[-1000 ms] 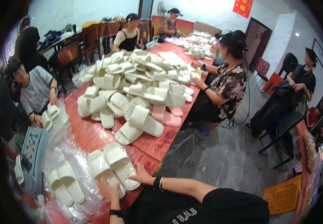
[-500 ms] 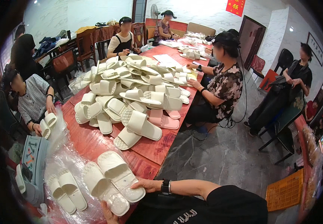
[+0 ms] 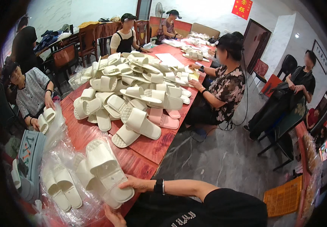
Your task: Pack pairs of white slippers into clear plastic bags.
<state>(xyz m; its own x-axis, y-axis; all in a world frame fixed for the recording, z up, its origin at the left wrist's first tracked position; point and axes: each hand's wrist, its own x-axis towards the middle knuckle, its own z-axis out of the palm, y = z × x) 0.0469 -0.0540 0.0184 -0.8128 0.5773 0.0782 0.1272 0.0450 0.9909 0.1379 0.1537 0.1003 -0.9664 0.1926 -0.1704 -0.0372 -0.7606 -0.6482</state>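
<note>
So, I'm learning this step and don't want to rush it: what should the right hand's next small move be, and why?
Probably ease the front slipper a little to the right: the right hand grips its heel end, and it partly covers the other slipper, whereas the pair at left lies side by side.

You get bright, fairly even indoor light; small bright spot glints on upper-right wall (image 3: 284, 45). Glare streaks your clear plastic film (image 3: 59, 140); red surface (image 3: 148, 151) shines. Soft shadows under slippers (image 3: 140, 123). Fisheye bends your edges, black vignette swallows corners; far background soft.
</note>
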